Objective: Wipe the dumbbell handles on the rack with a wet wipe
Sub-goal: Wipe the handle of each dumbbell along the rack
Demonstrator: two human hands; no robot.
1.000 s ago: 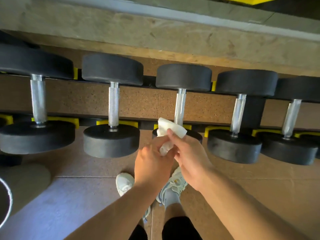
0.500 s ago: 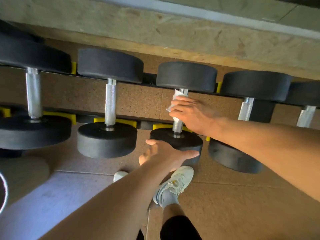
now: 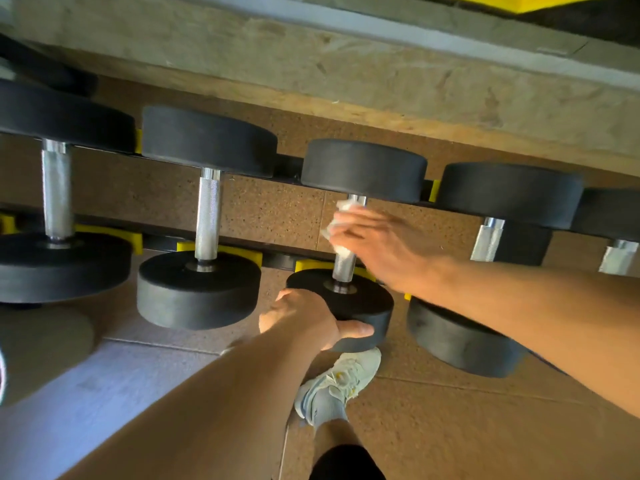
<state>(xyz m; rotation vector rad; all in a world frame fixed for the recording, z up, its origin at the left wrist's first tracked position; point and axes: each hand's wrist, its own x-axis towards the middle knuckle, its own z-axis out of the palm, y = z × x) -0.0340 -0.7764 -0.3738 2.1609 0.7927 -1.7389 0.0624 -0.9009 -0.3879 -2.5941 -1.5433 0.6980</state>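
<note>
Several black dumbbells with knurled steel handles lie side by side on a rack with yellow cradles (image 3: pixel 242 252). My right hand (image 3: pixel 384 247) wraps a white wet wipe (image 3: pixel 341 216) around the handle (image 3: pixel 344 268) of the middle dumbbell; most of the wipe is hidden under the fingers. My left hand (image 3: pixel 308 318) grips the near black head (image 3: pixel 353 303) of that same dumbbell, thumb along its front rim. To the left stand two more dumbbells with bare handles (image 3: pixel 207 213) (image 3: pixel 55 192).
Two further dumbbells lie to the right, one with its handle (image 3: pixel 486 239) partly behind my right forearm. A concrete ledge (image 3: pixel 346 71) runs behind the rack. My shoe (image 3: pixel 337 379) stands on the cork-coloured floor below the middle dumbbell.
My left hand has closed onto the near head of the middle dumbbell. My right hand with the wipe stays on its handle and is blurred with motion.
</note>
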